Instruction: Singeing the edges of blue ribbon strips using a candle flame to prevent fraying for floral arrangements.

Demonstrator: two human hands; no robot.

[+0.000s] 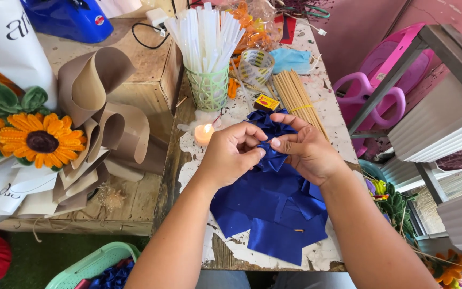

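Both forearms bare, no sleeves; left hand [231, 155] & right hand [306, 150] w/o gloves.

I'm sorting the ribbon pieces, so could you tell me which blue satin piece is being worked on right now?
The folded blue satin piece pinched between the left hand and right hand, lifted above the flat blue satin squares on the table.

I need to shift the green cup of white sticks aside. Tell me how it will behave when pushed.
The green cup is narrow and openwork, and the white sticks rise well above its rim, so it probably tips easily. The sticks fan out loosely and would likely shift or spill. A lit candle stands close in front of it, so a push that way looks risky.
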